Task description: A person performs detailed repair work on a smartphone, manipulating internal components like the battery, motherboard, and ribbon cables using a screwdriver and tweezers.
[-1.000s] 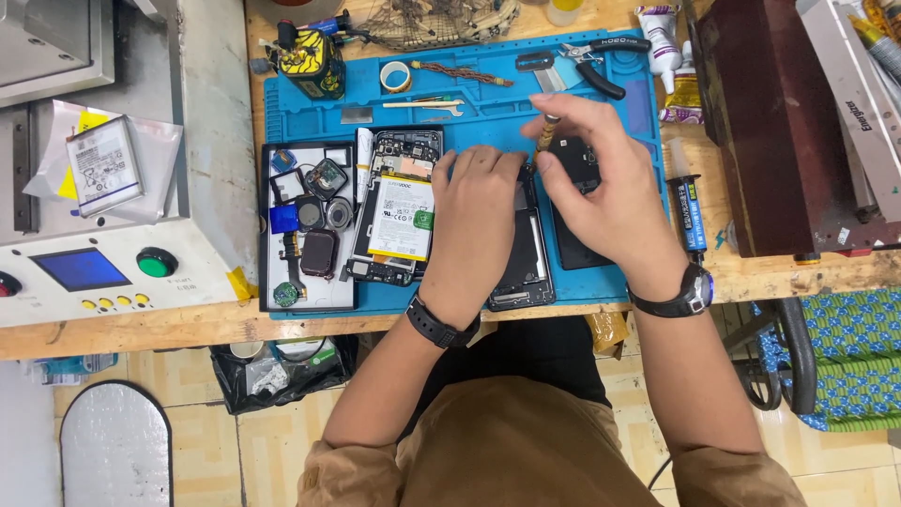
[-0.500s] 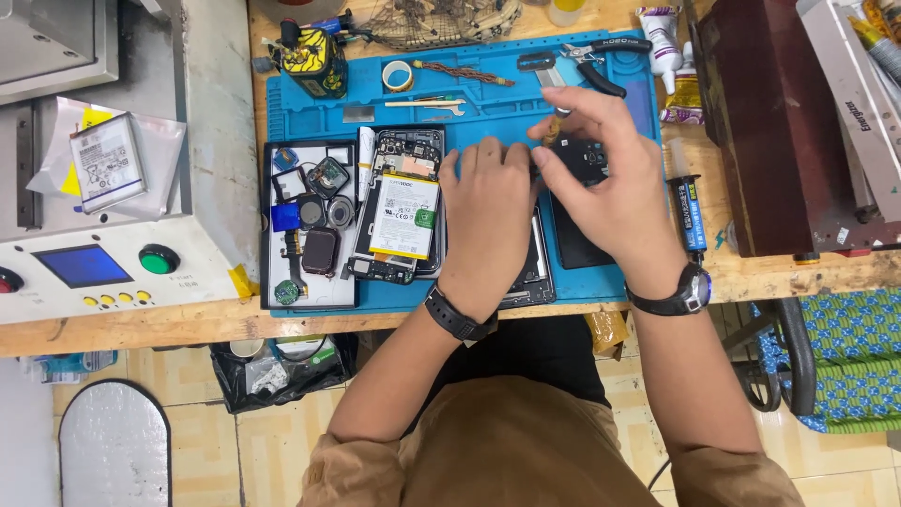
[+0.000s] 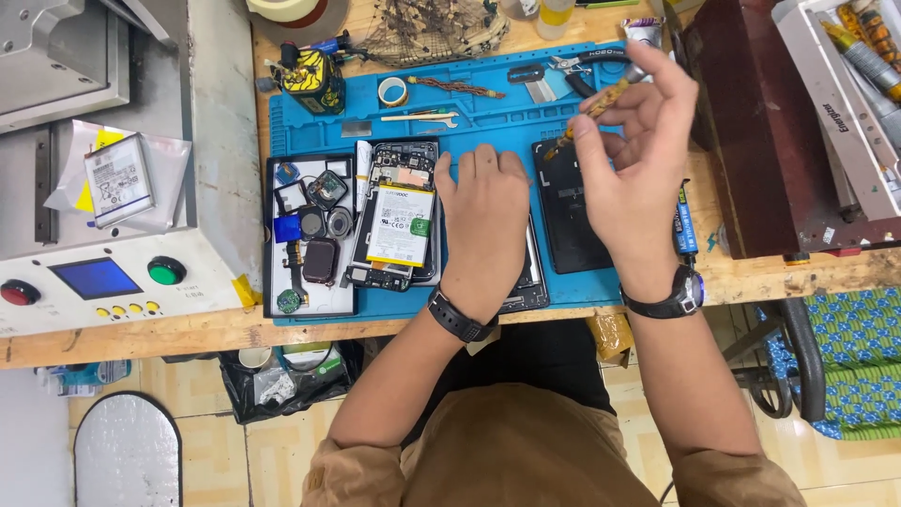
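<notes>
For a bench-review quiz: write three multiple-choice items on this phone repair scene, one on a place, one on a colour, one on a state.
1. Where does the opened phone lie?
A. On the floor
B. On the blue mat, left of the left hand
C. Inside the red-brown box

2. What colour is the work mat?
A. Blue
B. Yellow
C. White

3. What is the right hand doing?
A. Lying flat on the mat
B. Raised, pinching a thin brown tool
C. Gripping the tape roll

Answers: B, it lies beside the left hand on the mat; A, the mat is plainly blue; B, the brown tool sits between its fingertips above the dark back cover.
</notes>
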